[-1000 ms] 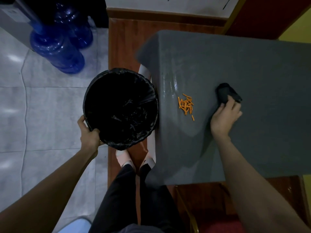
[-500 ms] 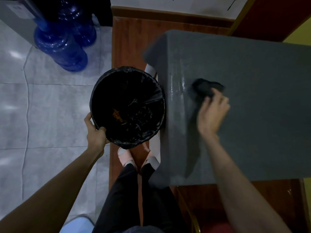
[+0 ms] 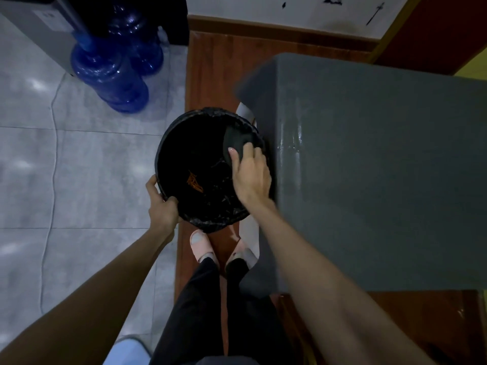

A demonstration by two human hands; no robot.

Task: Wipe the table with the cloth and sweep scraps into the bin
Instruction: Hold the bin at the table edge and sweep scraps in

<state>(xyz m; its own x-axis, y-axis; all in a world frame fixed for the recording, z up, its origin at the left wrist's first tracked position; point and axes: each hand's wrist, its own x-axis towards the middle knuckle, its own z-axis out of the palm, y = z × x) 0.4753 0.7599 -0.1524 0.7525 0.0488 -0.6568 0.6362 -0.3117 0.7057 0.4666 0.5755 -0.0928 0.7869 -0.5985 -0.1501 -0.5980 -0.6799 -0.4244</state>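
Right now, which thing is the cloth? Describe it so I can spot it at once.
Find the round black bin held against the grey table's left edge. Over the bin's table-side rim, the right hand grips a dark crumpled cloth. It is smooth and greyer than the crinkled black liner.

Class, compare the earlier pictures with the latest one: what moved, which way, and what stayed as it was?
The right hand carried the dark cloth leftwards off the grey table until it was over the black lined bin. The orange scraps left the tabletop and now lie inside the bin. The left hand still grips the bin's rim, and the right hand still holds the cloth.
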